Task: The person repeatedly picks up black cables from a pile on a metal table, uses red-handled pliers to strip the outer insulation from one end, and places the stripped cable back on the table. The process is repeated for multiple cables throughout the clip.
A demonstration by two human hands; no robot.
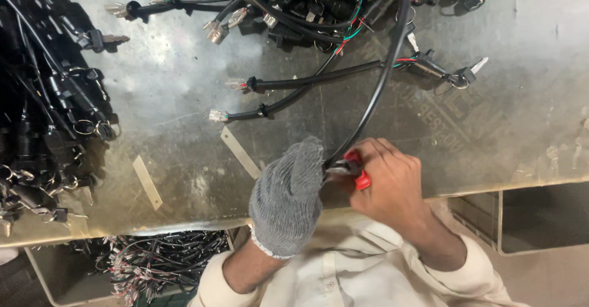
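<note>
At the near edge of the metal workbench (184,86), head view: my left hand (288,196), in a grey knit glove, was closed around the end of a black sheathed cable (383,80) that arched away toward the tangle of wire harnesses (307,6). My bare right hand (389,181) was clenched on red-handled pliers (354,169), whose jaws met the cable end just beside the glove. More harnesses (43,110) lay piled at the left.
</note>
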